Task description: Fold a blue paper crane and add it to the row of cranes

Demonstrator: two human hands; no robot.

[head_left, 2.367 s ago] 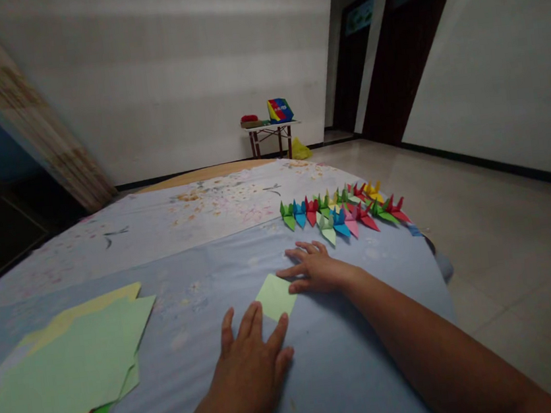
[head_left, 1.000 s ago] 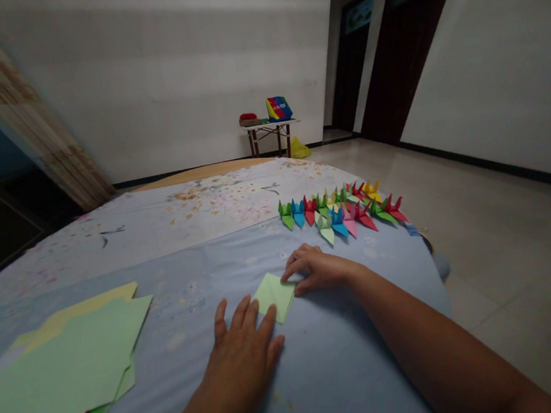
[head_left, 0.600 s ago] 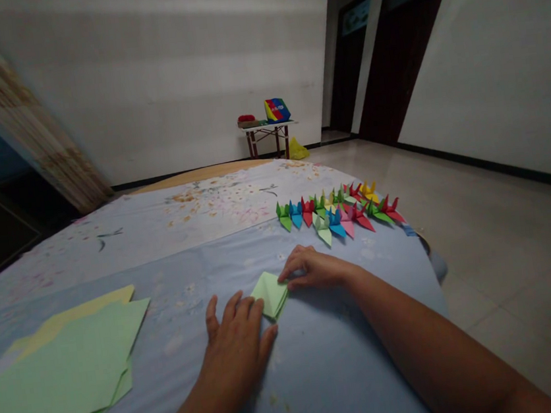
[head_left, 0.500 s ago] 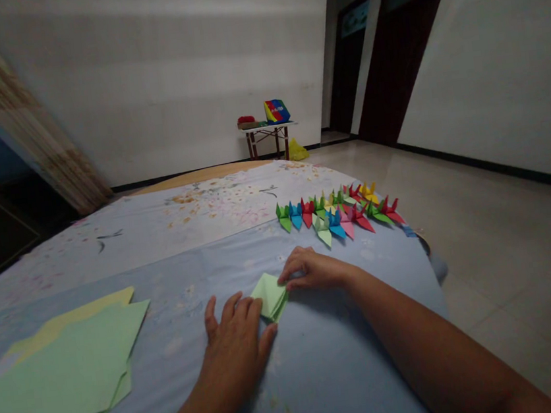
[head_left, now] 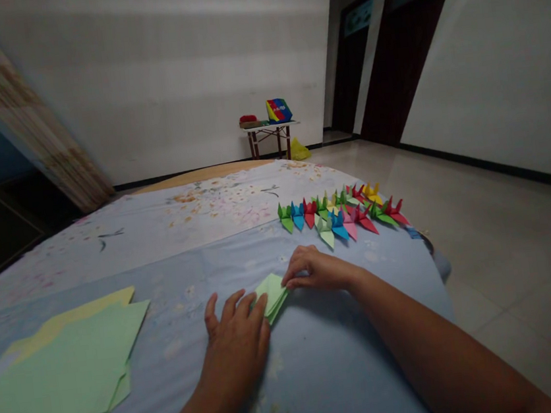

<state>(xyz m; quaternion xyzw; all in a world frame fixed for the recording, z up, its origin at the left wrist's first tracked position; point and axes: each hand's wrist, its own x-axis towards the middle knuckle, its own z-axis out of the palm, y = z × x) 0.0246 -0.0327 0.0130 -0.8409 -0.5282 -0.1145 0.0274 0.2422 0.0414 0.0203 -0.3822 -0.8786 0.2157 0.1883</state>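
A small folded light-green paper lies on the blue cloth of the table. My left hand rests flat on the cloth, fingers stretched out, their tips on the paper's near left edge. My right hand comes in from the right with its fingers curled, pinching the paper's right corner. A top flap of the paper stands slightly raised between the two hands.
A stack of light-green, yellow and darker coloured sheets lies at the left. A row of several coloured paper cranes stands beyond my right hand near the table's right edge. A small side table with coloured things stands by the far wall.
The flat square paper has been folded smaller, with a flap lifting. My right fingers went from lying flat to pinching its corner, and my left hand slid slightly left.
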